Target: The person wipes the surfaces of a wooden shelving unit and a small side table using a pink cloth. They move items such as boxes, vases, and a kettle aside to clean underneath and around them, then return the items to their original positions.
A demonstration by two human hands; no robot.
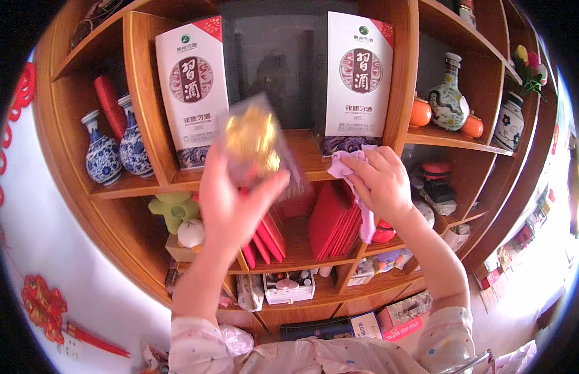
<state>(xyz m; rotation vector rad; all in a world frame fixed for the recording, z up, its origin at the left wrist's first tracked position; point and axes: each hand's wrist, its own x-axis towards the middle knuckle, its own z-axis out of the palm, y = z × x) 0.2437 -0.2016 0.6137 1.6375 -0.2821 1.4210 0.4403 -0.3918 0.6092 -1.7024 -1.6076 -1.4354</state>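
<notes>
A clear plastic box with a golden figurine point(252, 135) inside is gripped in my left hand point(228, 201). It is blurred and tilted, held in front of the middle shelf, so the figurine's shape cannot be made out. Bunched in my right hand point(380, 182) is a pink cloth point(344, 164), its loose end hanging over the shelf edge. That hand is just below a white liquor carton point(359, 84) standing upright on the shelf. A matching white carton point(192, 89) stands behind and left of my left hand. Both cartons bear writing.
Blue-and-white porcelain vases point(103, 149) occupy the left compartment of the wooden display cabinet point(298, 145). At right are a dragon-patterned bottle point(448, 98) and orange jars point(420, 112). Red folders point(334, 224) and a green plush toy point(174, 210) sit below. Boxes point(364, 326) lie near the floor.
</notes>
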